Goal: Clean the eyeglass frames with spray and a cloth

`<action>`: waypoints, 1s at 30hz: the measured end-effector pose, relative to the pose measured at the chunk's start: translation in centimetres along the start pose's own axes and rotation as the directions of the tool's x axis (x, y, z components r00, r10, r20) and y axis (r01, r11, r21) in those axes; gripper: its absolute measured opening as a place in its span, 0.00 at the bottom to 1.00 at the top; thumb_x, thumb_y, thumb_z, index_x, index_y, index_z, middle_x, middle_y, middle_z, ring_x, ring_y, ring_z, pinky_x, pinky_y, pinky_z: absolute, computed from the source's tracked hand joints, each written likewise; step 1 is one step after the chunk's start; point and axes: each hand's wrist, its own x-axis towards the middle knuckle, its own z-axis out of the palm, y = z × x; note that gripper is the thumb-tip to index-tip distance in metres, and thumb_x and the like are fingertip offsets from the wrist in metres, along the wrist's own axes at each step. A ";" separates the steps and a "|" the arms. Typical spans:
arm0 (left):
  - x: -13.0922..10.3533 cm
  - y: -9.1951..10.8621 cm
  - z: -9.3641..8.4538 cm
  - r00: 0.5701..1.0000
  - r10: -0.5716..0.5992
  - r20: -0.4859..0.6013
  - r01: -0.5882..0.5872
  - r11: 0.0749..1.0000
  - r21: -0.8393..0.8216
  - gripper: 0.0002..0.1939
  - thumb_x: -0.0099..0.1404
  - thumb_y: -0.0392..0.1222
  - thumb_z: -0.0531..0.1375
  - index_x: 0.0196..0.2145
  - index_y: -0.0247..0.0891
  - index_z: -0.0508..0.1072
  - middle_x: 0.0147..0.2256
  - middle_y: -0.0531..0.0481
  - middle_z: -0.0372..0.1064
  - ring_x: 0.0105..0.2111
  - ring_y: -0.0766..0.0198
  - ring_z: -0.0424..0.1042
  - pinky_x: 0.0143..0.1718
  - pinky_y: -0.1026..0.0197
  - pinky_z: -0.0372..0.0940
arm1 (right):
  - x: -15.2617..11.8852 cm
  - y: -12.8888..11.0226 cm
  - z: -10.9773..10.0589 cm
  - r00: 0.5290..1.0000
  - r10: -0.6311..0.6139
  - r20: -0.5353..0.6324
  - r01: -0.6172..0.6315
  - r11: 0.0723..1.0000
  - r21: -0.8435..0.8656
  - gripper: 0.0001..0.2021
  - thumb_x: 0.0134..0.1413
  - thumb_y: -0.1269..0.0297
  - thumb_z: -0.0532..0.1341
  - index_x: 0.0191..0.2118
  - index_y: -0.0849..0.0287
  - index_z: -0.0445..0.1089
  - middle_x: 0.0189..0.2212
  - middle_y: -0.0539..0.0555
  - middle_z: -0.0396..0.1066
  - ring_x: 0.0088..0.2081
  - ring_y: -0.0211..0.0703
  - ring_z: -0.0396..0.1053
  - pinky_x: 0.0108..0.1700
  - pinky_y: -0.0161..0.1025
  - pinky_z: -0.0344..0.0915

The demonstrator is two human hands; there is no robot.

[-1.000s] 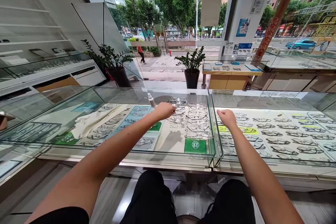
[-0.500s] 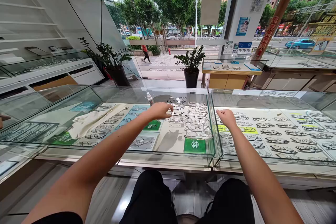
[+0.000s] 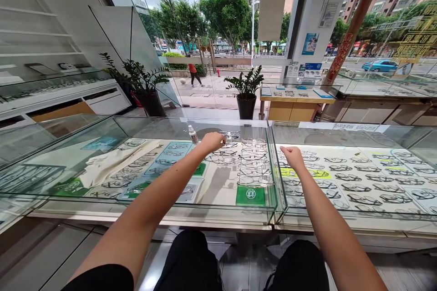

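Observation:
My left hand [image 3: 213, 142] reaches over the glass display case [image 3: 184, 211], its fingers curled together at the back end of a column of eyeglasses. Its fingertips meet the rearmost pair of eyeglasses [image 3: 232, 135] in the picture; whether they pinch it I cannot tell. A white spray bottle [image 3: 193, 135] stands just left of this hand. My right hand [image 3: 292, 156] is closed, thumb pressed on the fingers, above the left part of the right-hand case. What it holds, if anything, is hidden. Rows of eyeglasses [image 3: 357, 188] lie beneath and right of it.
A cream cloth [image 3: 102, 167] lies across the left part of the case. A green card [image 3: 250, 195] sits at the front of the second eyeglasses column [image 3: 254, 157]. Glass edges [image 3: 275, 173] divide the cases. Potted plants [image 3: 246, 104] stand behind, before the window.
My left hand's fingers have closed from a spread pose, the hand shifting slightly right toward the rear eyeglasses. My right hand stays closed in about the same place. The view has tilted up slightly.

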 end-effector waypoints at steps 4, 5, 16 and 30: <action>-0.2 -0.1 -0.9 0.999 0.024 -0.030 -0.027 0.996 -0.083 0.13 0.60 0.50 0.64 0.37 0.43 0.85 0.39 0.40 0.81 0.42 0.50 0.77 0.41 0.58 0.65 | 0.6 0.6 0.0 0.999 0.037 0.010 -0.038 0.990 0.134 0.28 0.58 0.46 0.60 0.17 0.51 0.45 0.14 0.42 0.41 0.19 0.34 0.39 0.23 0.39 0.40; -0.3 -0.3 -1.4 0.999 0.034 -0.040 -0.038 0.993 -0.113 0.12 0.59 0.51 0.64 0.35 0.43 0.85 0.38 0.42 0.81 0.40 0.51 0.76 0.40 0.59 0.64 | 0.7 0.7 0.0 0.999 0.046 0.013 -0.047 0.986 0.162 0.28 0.58 0.46 0.60 0.17 0.50 0.46 0.14 0.42 0.41 0.19 0.34 0.39 0.23 0.39 0.40; -2.8 2.0 -10.1 0.923 -0.019 -0.385 -0.301 0.590 -0.749 0.21 0.59 0.60 0.68 0.32 0.37 0.79 0.31 0.48 0.76 0.33 0.61 0.70 0.38 0.60 0.63 | 0.0 -1.5 0.5 0.998 0.066 0.005 -0.063 0.917 0.394 0.31 0.53 0.37 0.63 0.17 0.50 0.46 0.12 0.41 0.43 0.17 0.32 0.39 0.20 0.37 0.39; -5.9 11.1 -16.3 0.847 -0.116 -0.518 -0.528 -0.070 -0.847 0.16 0.54 0.53 0.75 0.30 0.40 0.79 0.34 0.47 0.80 0.37 0.62 0.77 0.42 0.59 0.70 | -0.7 -25.9 0.0 0.896 -0.422 0.142 0.105 0.511 0.853 0.32 0.65 0.40 0.58 0.17 0.53 0.47 0.12 0.42 0.40 0.16 0.33 0.36 0.22 0.38 0.40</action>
